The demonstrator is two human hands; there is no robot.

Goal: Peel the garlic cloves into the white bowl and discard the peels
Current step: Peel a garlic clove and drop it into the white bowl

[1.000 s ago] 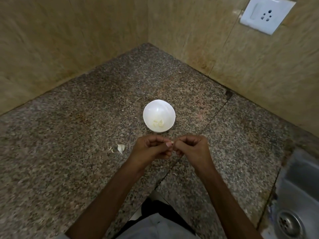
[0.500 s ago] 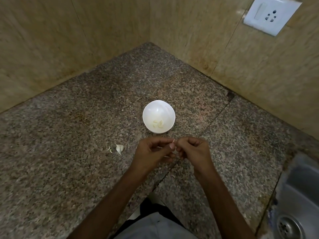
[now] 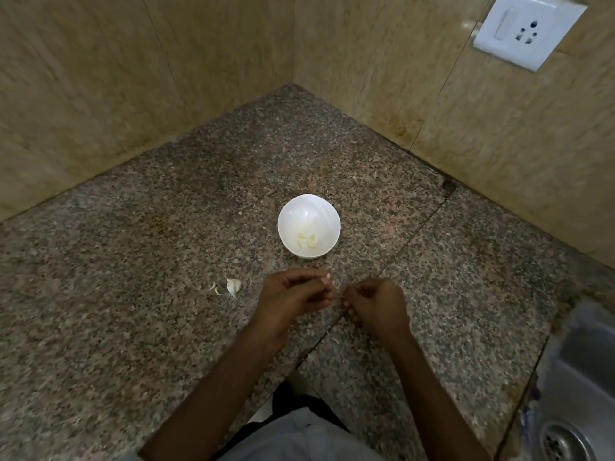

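The white bowl (image 3: pixel 308 226) stands on the speckled granite counter (image 3: pixel 133 311), set in the corner formed by two tan tiled walls. Two or three peeled cloves (image 3: pixel 307 240) lie in the bottom of the bowl, toward its near side. The person's left hand (image 3: pixel 293 299) and right hand (image 3: pixel 377 302) are held just in front of the bowl, above the counter, close together but not touching. Both hands are curled, with thumb and fingertips drawn together in a pinch; motion blur prevents confirming what either pinch holds. To the left of the left hand, one unpeeled garlic clove (image 3: pixel 233 286) rests on the counter, with small peel scraps (image 3: pixel 215 288) just beside it. A steel sink (image 3: pixel 579 394) occupies the lower right, and a white wall socket (image 3: pixel 529 29) is mounted on the right-hand wall.
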